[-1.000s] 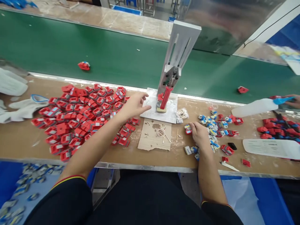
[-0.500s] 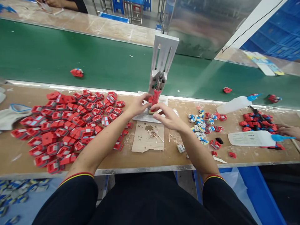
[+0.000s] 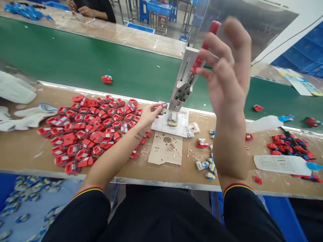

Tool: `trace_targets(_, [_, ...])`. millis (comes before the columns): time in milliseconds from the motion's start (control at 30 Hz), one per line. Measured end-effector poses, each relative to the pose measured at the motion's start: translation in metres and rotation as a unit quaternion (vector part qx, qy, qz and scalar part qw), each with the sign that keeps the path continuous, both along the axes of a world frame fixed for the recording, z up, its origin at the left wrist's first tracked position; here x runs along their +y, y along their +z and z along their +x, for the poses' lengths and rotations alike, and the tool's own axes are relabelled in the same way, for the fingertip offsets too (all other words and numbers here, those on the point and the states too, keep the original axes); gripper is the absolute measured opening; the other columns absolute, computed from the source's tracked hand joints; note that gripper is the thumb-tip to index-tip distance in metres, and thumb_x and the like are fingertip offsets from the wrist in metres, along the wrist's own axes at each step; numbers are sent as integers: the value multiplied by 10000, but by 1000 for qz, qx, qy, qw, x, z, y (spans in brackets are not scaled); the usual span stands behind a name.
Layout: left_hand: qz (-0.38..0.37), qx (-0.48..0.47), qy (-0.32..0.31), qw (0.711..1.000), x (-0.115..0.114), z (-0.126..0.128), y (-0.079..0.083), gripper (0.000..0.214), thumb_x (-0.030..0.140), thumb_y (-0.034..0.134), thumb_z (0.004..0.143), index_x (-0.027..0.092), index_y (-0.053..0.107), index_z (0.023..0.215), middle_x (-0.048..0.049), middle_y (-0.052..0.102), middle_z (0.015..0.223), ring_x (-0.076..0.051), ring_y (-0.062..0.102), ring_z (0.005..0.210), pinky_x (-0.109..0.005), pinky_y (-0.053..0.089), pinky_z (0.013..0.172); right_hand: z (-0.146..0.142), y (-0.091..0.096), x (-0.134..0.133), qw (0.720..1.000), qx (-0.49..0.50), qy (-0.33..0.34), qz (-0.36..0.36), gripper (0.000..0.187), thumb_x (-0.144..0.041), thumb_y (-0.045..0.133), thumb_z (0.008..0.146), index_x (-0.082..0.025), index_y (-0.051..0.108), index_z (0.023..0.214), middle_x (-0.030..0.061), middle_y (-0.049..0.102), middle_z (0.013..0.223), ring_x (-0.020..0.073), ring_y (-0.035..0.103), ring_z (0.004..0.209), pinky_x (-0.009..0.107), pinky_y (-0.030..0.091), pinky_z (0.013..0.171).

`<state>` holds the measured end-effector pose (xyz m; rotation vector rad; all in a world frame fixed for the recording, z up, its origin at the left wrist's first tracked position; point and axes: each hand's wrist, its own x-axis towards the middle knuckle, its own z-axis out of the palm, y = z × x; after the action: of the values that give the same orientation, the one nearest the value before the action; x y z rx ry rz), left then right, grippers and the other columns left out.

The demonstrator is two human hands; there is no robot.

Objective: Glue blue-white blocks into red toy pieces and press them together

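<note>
My left hand (image 3: 149,116) pinches a small red toy car (image 3: 163,107) with light windows and a yellow and blue underside, just left of the press. My right hand (image 3: 228,67), partly smeared by motion, is raised with its fingers curled loosely about the red lever handle (image 3: 199,62) of the metal toggle press (image 3: 183,90). The lever points up and to the right. Beneath the plunger, a pale block (image 3: 173,121) sits on the white base plate (image 3: 161,126), apart from the plunger. Cotton swabs and a small round dish (image 3: 172,146) lie on stained cardboard (image 3: 156,156).
Many red car shells (image 3: 93,131) are heaped left, near white gloves (image 3: 27,119). Small grey-blue parts (image 3: 205,165), white squeeze bottles (image 3: 277,164) and red-black parts (image 3: 290,146) lie right. A green conveyor belt (image 3: 141,74) runs behind. Across it, a person (image 3: 96,13) works.
The lever has swung from down to up, with my right hand rising from the press base to its handle. My left hand has drawn the red toy car slightly away from the press.
</note>
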<state>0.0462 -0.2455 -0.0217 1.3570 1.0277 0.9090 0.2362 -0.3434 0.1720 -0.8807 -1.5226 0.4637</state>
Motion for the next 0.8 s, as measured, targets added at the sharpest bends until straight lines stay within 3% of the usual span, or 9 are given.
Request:
trace_targets(100, [-17,-68,-39,997,-25,-35,13,424,528,824,919,184,791,1164,-147,841,1112,-230,810,879,-317,592,647,10,-58,-28,984,-146,-34,96,454,-330,789,976,-346,703,1422,-4,770,1369,177,727,1235,305,638,874])
trace_targets(233, [26,-85,-92,992,-70,-47,36,535,606,855,876,177,793,1190,-138,840,1053,-248,801,909,-345,639,688,4,-124,-56,971,-237,-21,-1,661,-411,875,908,-290,615,1504,128,753,1404,297,732,1258,483,685,944])
trace_targets(300, [38,-95,-131,986,-88,-36,45,539,605,873,862,184,780,1186,-131,838,1049,-256,805,947,-360,667,752,-4,-142,-67,976,-206,-7,-65,761,-505,887,883,-281,564,1535,147,721,1447,303,730,1269,491,685,964])
trace_targets(400, [27,-123,-191,973,-103,-10,48,526,594,859,880,193,730,1196,-121,820,1064,-248,808,948,-358,677,783,-3,-156,-85,985,-122,-15,-123,690,-550,862,892,-275,588,1463,114,747,1355,261,761,1181,443,679,983])
trace_targets(500, [8,-125,-221,967,-102,18,38,500,546,792,935,221,620,1274,-119,767,1197,-235,812,951,-349,667,762,30,-167,-96,984,-41,-98,-146,653,-542,848,889,-276,591,1428,107,751,1321,243,777,1114,400,677,941])
trace_targets(600, [37,-32,-254,966,-95,48,23,420,475,717,967,213,566,1259,-139,709,1295,-240,801,984,-398,664,830,95,-178,-82,963,-9,-213,-164,643,-474,737,942,-279,505,1509,127,753,1320,243,777,1072,373,661,831])
trace_targets(667, [123,86,-285,947,-91,69,14,378,403,709,957,195,587,1249,-147,697,1311,-271,769,1068,-449,646,925,144,-182,-53,934,-76,-269,-223,573,-376,640,965,-242,489,1501,138,776,1276,237,770,1049,350,636,787])
trace_targets(733, [239,208,-322,892,-91,90,9,385,327,704,948,177,611,1290,-160,687,1348,-312,714,1198,-483,598,1038,183,-184,-15,857,-245,-301,-338,503,-291,587,968,-182,537,1456,138,800,1226,218,760,1009,339,617,846])
trace_targets(800, [330,308,-356,818,-96,111,6,410,314,700,956,146,626,1323,-188,681,1375,-348,661,1289,-496,543,1102,209,-184,25,829,-298,-294,-371,393,-230,667,896,-138,687,1277,144,826,1130,243,754,980,362,600,904])
